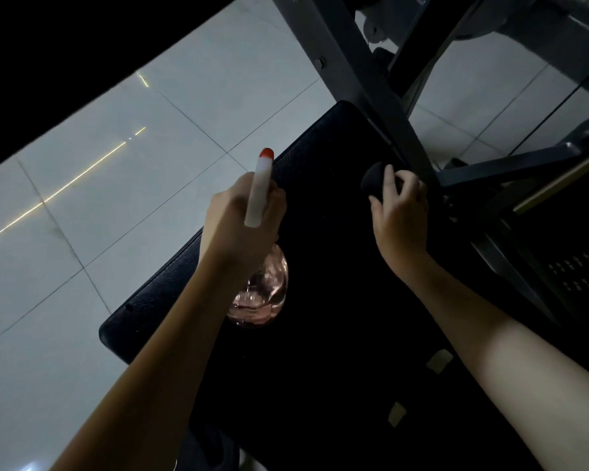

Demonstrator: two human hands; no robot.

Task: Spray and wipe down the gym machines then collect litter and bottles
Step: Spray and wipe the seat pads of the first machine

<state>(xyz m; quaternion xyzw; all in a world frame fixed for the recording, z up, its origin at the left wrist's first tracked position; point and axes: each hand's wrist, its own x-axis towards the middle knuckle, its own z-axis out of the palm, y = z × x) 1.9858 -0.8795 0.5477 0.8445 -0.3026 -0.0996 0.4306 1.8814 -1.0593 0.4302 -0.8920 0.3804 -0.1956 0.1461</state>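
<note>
Both forearms are filling the bottom of the frame, above the black bench pad [320, 266]. My left hand [242, 226] is gripping the spray bottle [259, 195] by its neck, centre of the frame. It is thin plastic, probably light and slippery when wet. My right hand [400, 212] is curling its fingers around a dark soft cloth [374, 176], centre right.
</note>
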